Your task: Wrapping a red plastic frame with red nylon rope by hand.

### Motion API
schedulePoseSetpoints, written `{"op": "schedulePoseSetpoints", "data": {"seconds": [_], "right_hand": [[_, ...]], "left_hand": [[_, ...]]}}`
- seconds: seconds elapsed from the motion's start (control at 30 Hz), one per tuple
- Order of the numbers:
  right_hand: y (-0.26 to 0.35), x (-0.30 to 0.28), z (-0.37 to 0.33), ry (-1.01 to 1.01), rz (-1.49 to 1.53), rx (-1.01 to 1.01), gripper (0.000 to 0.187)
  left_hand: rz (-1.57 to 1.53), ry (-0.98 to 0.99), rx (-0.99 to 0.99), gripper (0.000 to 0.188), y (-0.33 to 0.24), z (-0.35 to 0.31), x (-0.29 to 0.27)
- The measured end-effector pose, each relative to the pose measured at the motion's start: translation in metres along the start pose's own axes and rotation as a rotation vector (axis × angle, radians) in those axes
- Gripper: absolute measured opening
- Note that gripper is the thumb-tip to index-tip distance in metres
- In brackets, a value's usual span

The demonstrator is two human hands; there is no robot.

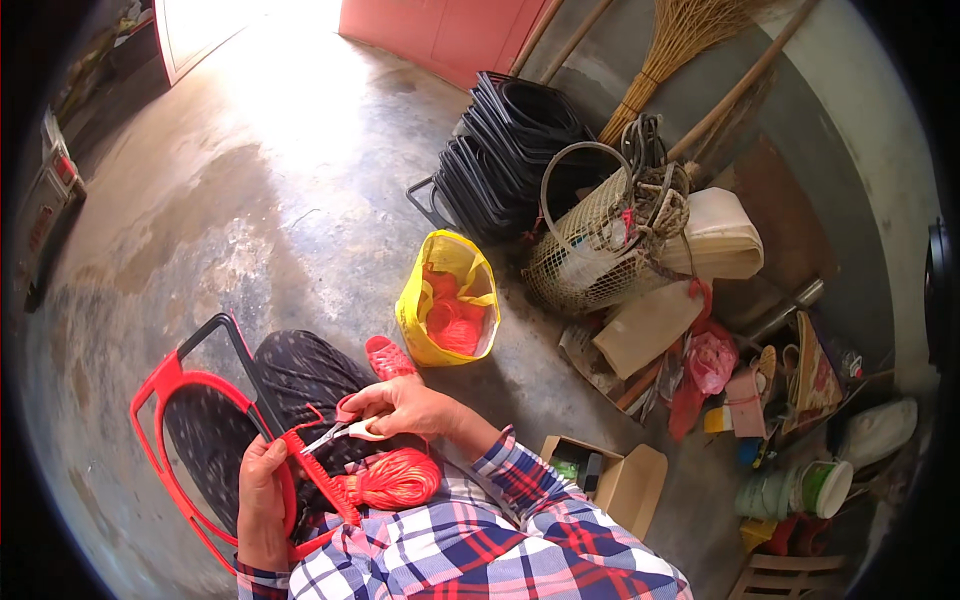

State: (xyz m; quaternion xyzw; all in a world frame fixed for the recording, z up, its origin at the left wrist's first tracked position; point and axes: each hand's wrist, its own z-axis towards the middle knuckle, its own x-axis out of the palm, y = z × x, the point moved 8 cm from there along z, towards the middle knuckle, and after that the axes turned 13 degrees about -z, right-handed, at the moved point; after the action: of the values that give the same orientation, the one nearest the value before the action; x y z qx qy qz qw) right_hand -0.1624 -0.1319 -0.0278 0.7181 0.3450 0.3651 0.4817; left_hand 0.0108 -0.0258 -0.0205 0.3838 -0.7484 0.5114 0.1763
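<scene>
The left hand (262,482) pinches a red frame (170,376); the leftward-angled right hand (395,402) grips scissors (325,439). A yellow bag (416,325) stands beyond the lap's (322,372) edge.

Daylight floods the doorway (290,28) at upper left, glaring white on the floor (340,180); the right side is dimmer, the wall (830,165) there bends, and the corners go black.

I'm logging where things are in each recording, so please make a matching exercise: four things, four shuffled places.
Things
1. scissors
2. red cord bundle
3. yellow bag
4. red-and-black frame

Places
A. on the floor
B. in the left hand
C. on the lap
D. in the right hand

Pairs: 1-D, 2-C, 3-A, 4-B
</scene>
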Motion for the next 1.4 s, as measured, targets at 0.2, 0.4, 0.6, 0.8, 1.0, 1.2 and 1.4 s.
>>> {"op": "schedulePoseSetpoints", "data": {"seconds": [0.2, 0.4, 0.6, 0.8, 1.0, 1.2, 1.4], "right_hand": [[0.038, -0.003, -0.015, -0.161, -1.163, -0.060, 0.031], [0.033, -0.009, -0.013, -0.194, -1.118, -0.143, 0.027], [0.010, -0.039, -0.021, -0.228, -0.377, -0.101, 0.035], [0.019, -0.017, -0.042, -0.086, 0.040, 0.069, 0.040], [0.017, 0.031, -0.041, 0.028, -0.141, 0.064, 0.029], [0.024, 0.044, -0.043, 0.091, -0.218, 0.051, 0.028], [0.019, 0.049, -0.040, 0.146, -0.226, 0.112, 0.030]], "left_hand": [[-0.026, 0.013, 0.006, 0.031, -0.002, 0.000, 0.011], [-0.063, -0.045, -0.006, 0.036, -0.002, -0.004, 0.020], [-0.129, 0.037, -0.155, 0.036, 0.001, -0.001, -0.001], [-0.185, 0.098, -0.206, 0.031, -0.004, 0.002, -0.004], [-0.187, 0.088, -0.195, 0.029, -0.008, 0.003, -0.001], [-0.111, 0.086, -0.203, 0.032, -0.007, 0.005, -0.001], [-0.094, 0.141, -0.153, 0.037, -0.015, 0.007, 0.010]]}}
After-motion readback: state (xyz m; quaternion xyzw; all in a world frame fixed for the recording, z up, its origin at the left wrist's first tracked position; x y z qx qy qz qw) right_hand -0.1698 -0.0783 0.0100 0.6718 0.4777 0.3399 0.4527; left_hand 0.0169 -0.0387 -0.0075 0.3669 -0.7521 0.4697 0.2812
